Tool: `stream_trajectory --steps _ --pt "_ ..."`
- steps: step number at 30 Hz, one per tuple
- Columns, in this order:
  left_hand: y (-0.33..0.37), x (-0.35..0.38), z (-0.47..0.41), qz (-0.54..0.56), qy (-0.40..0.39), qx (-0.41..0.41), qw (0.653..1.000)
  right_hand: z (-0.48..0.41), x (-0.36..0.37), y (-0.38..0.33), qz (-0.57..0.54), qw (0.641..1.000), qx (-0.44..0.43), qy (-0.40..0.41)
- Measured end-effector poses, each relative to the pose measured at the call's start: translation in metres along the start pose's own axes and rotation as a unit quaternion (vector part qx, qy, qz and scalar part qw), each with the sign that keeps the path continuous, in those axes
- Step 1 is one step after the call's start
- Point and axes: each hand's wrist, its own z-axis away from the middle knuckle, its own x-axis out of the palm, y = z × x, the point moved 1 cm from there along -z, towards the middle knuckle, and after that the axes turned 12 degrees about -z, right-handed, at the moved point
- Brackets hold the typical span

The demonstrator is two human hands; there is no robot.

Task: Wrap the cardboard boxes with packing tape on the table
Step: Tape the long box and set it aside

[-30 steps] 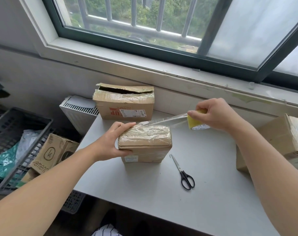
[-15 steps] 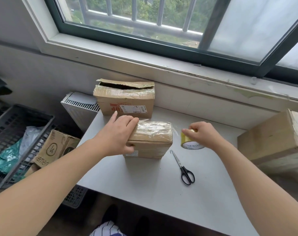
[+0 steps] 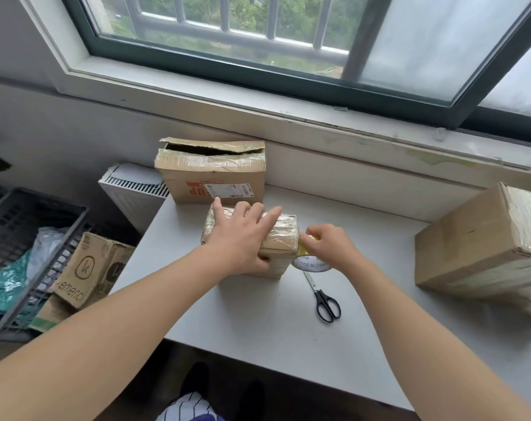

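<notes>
Since half a second ago the right grip (image 3: pixel 328 247) has carried the tape roll (image 3: pixel 310 264) in toward the small box (image 3: pixel 284 235), and the roll now sits right against the end of that box. A second ago the same roll was held up in the air with a clear strip of tape stretched over to the box top; now it is low, at the level of the table (image 3: pixel 258 335). I cannot tell if it rests on the table. The left grip (image 3: pixel 243 235) has also slid further across the box top toward the right grip.

The left grip is wide: its fingers are straight and spread, pressing flat on the taped top of the small box, and its thumb lies on the face of the box nearest the person. The right grip is narrow, its fingers and thumb pinching the yellow tape roll. The two grips are near each other, with only the end of the box between them.

Just on the near side of the right grip, black-handled scissors (image 3: pixel 325 299) lie flat on the table. Beyond the left grip stands a larger box (image 3: pixel 212 177) with its top flap torn open. Well out past the right grip sits a big taped box (image 3: pixel 483 238). Out past the left grip, below table level, are a dark crate (image 3: pixel 24 226) and a printed carton (image 3: pixel 88 268).
</notes>
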Motion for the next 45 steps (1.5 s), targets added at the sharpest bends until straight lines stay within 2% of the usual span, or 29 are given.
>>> stream_trajectory --steps 4,7,9,11,13,15,17,20,22,28,32,35,41,45 --pt "-0.008 -0.001 -0.006 0.003 0.047 0.049 0.998 0.000 0.004 0.002 -0.002 1.000 -0.006 0.007" --pt "-0.027 -0.007 -0.020 0.018 0.011 0.128 0.992 0.007 0.007 0.009 -0.030 0.999 0.008 -0.011" --pt "-0.037 -0.013 -0.028 0.021 -0.020 0.181 0.983 0.022 0.007 0.015 -0.093 0.994 0.027 -0.057" --pt "-0.039 -0.017 -0.034 0.005 -0.039 0.211 0.977 0.040 0.008 0.023 -0.208 0.969 0.056 -0.120" --pt "-0.036 -0.020 -0.035 -0.021 -0.039 0.224 0.974 0.055 0.011 0.030 -0.294 0.941 0.072 -0.148" --pt "-0.035 -0.023 -0.035 -0.021 -0.037 0.220 0.975 0.064 0.015 0.032 -0.339 0.927 0.067 -0.146" --pt "-0.035 -0.025 -0.032 -0.040 -0.027 0.210 0.976 0.069 0.021 0.032 -0.348 0.927 0.053 -0.133" --pt "-0.028 -0.028 -0.026 -0.117 0.064 0.183 0.974 0.072 0.028 0.033 -0.341 0.930 0.039 -0.129" --pt "-0.021 -0.028 -0.021 -0.131 0.094 0.167 0.973 0.074 0.034 0.031 -0.351 0.924 0.043 -0.143" --pt "-0.015 -0.014 -0.010 0.005 0.013 0.151 0.988 0.082 0.050 0.016 -0.360 0.923 0.036 -0.129" --pt "-0.027 -0.010 -0.004 0.143 0.000 0.149 0.978 0.091 0.061 0.007 -0.345 0.928 0.039 -0.135" --pt "-0.041 -0.009 -0.003 0.172 -0.015 0.157 0.972 0.096 0.072 -0.001 -0.331 0.933 0.044 -0.132" --pt "-0.028 0.001 -0.007 0.152 0.038 0.127 0.980 0.098 0.087 -0.016 -0.291 0.952 0.063 -0.068" --pt "-0.015 0.012 -0.003 0.131 0.121 0.129 0.976 0.101 0.091 -0.024 -0.286 0.954 0.081 -0.049"
